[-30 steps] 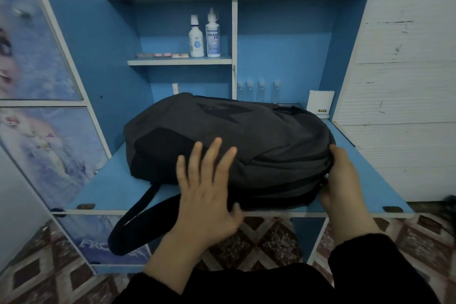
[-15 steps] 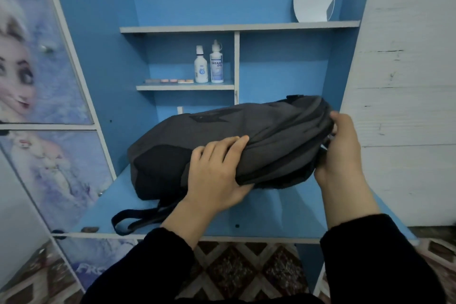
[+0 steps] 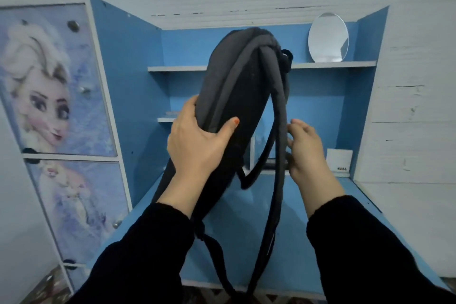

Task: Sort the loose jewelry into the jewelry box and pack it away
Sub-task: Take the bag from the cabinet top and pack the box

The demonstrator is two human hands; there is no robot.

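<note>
A dark grey backpack [image 3: 237, 86] stands upright and tilted on the blue desk [image 3: 320, 217], its top raised toward the upper shelf. My left hand [image 3: 197, 145] grips its lower side, thumb across the near face and fingers behind. My right hand [image 3: 306, 150] is just right of the hanging shoulder straps [image 3: 278, 180], fingers loosely curled beside them and gripping nothing I can see. The straps dangle past the desk's front edge. No jewelry or jewelry box is in view.
An oval mirror [image 3: 328, 37] stands on the upper shelf [image 3: 345, 64]. A small white box [image 3: 339, 159] sits at the desk's back right. Cabinet doors with a cartoon picture [image 3: 49, 81] stand on the left, a white wall on the right.
The backpack went from lying flat on the desk to standing on end. My left hand shifted from its top to its side, and my right hand came off its right end.
</note>
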